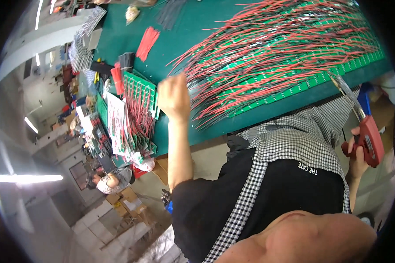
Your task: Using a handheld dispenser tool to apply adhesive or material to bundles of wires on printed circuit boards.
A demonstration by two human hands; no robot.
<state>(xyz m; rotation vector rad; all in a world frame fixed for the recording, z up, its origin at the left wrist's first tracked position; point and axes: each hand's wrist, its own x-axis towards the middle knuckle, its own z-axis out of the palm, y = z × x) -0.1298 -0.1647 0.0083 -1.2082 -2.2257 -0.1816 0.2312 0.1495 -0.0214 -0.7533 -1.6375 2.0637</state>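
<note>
Right hand [358, 154]: grip closed around the handle of a red soldering gun [370, 139], at about 3 o'clock in the head view. The gun's long metal barrel [347, 93] runs up and to the left from the hand, its tip reaching the near edge of the green circuit boards [294, 87] at roughly 2 o'clock.

Left hand [174, 97]: raised over the table [175, 39] just left of centre, seen from the back. Fingers are curled toward the wire ends; whether the grip pinches anything cannot be told, since the fingertips are hidden behind the hand itself.

Just right of the left hand: a dense fan of red and black wires [267, 48], spreading from the boards toward 10 o'clock. The boards lie in a long row along the table's near edge, from centre to 2 o'clock.

At 9 o'clock from the left hand: a second stack of green boards with red wires [138, 98], standing close by but apart from the hand. A bundle of loose red wires [147, 43] lies at 11 o'clock on the green table top, and a bundle of black wires [170, 13] at 12 o'clock.

Lower frame: the person's black top with checked trim [267, 184]. Another person [112, 182] sits far off at 8 o'clock, near cardboard boxes [125, 204].
</note>
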